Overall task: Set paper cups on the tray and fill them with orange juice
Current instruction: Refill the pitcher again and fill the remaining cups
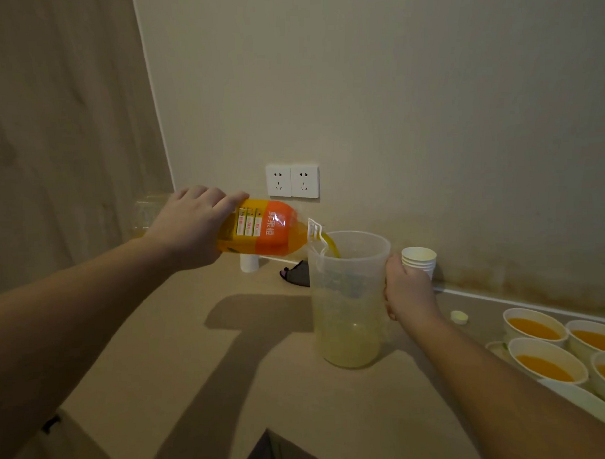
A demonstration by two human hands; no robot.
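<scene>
My left hand [191, 229] grips an orange juice bottle [260, 230] tipped almost level, its mouth over a clear plastic pitcher [348, 317]. A stream of juice runs into the pitcher, which holds a shallow layer at its bottom. My right hand [408, 291] grips the pitcher's handle side. Several paper cups [542, 361] filled with orange juice stand on a white tray [581, 400] at the lower right. A stack of empty paper cups [419, 259] stands behind my right hand by the wall.
The beige counter [203, 387] meets the wall, which carries a double socket [292, 181]. A white bottle cap [459, 317] lies right of the pitcher. A dark object [297, 274] and a small white container [249, 262] sit behind the bottle. A curtain hangs left.
</scene>
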